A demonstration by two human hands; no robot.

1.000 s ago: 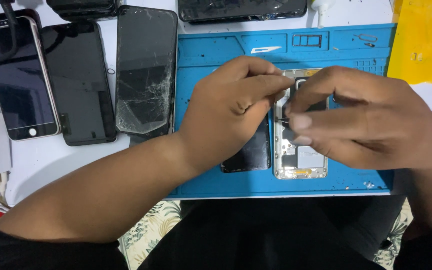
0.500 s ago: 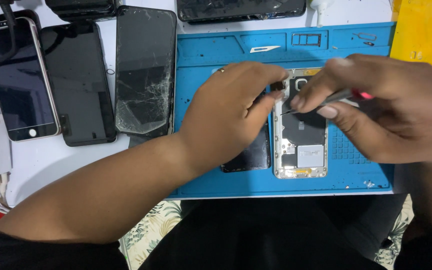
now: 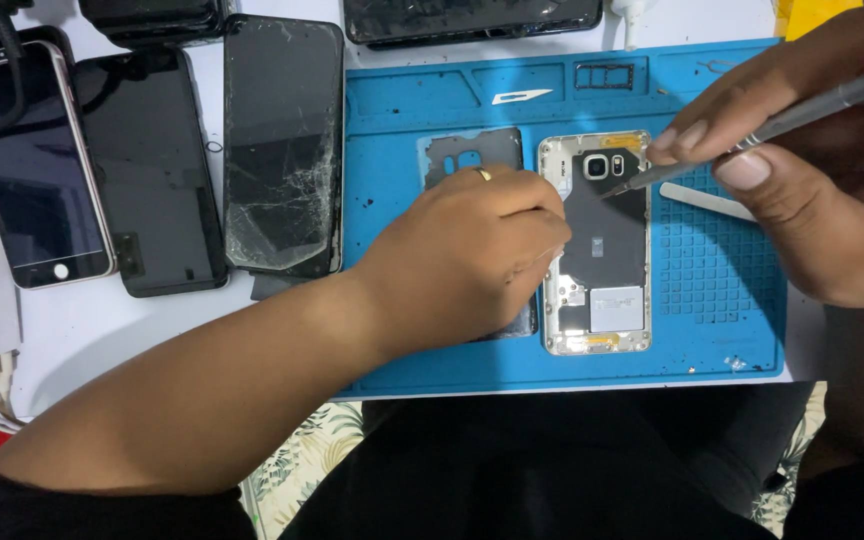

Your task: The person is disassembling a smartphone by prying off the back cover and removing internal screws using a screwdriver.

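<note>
Now you are working on the opened silver-framed phone [image 3: 597, 245] lying on the blue silicone repair mat [image 3: 722, 270].
Your left hand [image 3: 467, 260] is pressing its edge with curled fingers; your right hand [image 3: 802, 170] is pinching a thin metal screwdriver [image 3: 742, 140], tip touching near the camera.

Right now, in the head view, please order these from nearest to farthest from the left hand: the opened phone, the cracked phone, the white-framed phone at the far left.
From the left hand:
1. Opened phone, on the blue mat just to the hand's right; the fingers rest against its edge.
2. Cracked phone, off the mat, up and to the hand's left.
3. White-framed phone, at the table's far left edge.
</note>
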